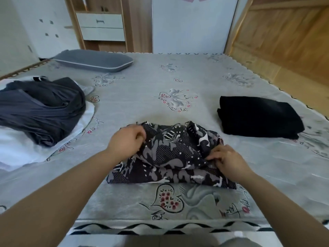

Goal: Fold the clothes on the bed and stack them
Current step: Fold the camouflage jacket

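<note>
A black, grey and white patterned garment (170,154) lies partly folded on the bed (160,75) right in front of me. My left hand (127,140) grips its left upper edge with curled fingers. My right hand (227,160) pinches a fold at its right side. To the right lies a folded black garment (258,116). On the left sits an unfolded heap of dark grey clothes (44,106) on top of white fabric (19,148).
A grey pillow (94,60) lies at the far left of the bed. Behind the bed stand a wooden cabinet with white drawers (101,25) and a white door panel (192,24). A wooden wall (284,36) runs along the right edge.
</note>
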